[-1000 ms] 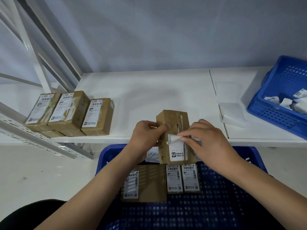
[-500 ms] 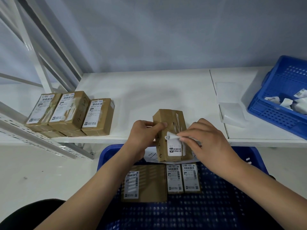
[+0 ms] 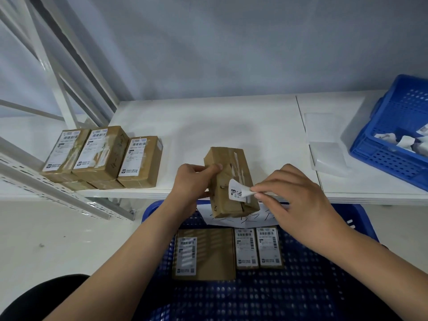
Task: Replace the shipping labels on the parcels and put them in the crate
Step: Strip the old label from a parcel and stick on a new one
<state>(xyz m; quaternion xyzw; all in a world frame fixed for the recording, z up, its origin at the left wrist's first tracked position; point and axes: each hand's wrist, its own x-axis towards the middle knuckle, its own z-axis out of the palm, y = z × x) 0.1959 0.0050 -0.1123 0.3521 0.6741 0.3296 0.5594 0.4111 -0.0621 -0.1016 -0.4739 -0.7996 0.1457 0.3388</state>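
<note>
— Where's the parcel (image 3: 228, 179) being worked on?

— Held over the front edge of the white bench (image 3: 231, 121), just above the far rim of the blue crate (image 3: 301, 297). The left hand (image 3: 193, 185) has its grip clenched round the parcel's left side, thumb lying across the top face.

— And the right hand (image 3: 298, 202)?

— Its grip pinches the curled corner of the old label (image 3: 238, 193) between thumb and fingertips. The label is lifted off most of the top face and clings only near the parcel's lower right end. Pale streaks of tape run up the brown top above it.

— What's in the crate?

— Three parcels lying flat: a wide parcel (image 3: 205, 253) on the left with a label on its left part, then two narrow parcels (image 3: 258, 247) side by side, touching, each with a label covering its top. A white sheet with handwriting (image 3: 250, 220) lies against the crate's far wall, partly hidden by the held parcel.

— Anything else on the bench?

— A stack of parcels (image 3: 102, 156) at the left end, three across on top with labels facing up, more beneath them. To the right lies a pile of blank white sheets (image 3: 326, 144). At the far right stands a second blue crate (image 3: 398, 135) holding crumpled label scraps (image 3: 403, 141).

— And beyond that?

— A white metal rack frame (image 3: 53, 66) slants up on the left, against a grey wall.
</note>
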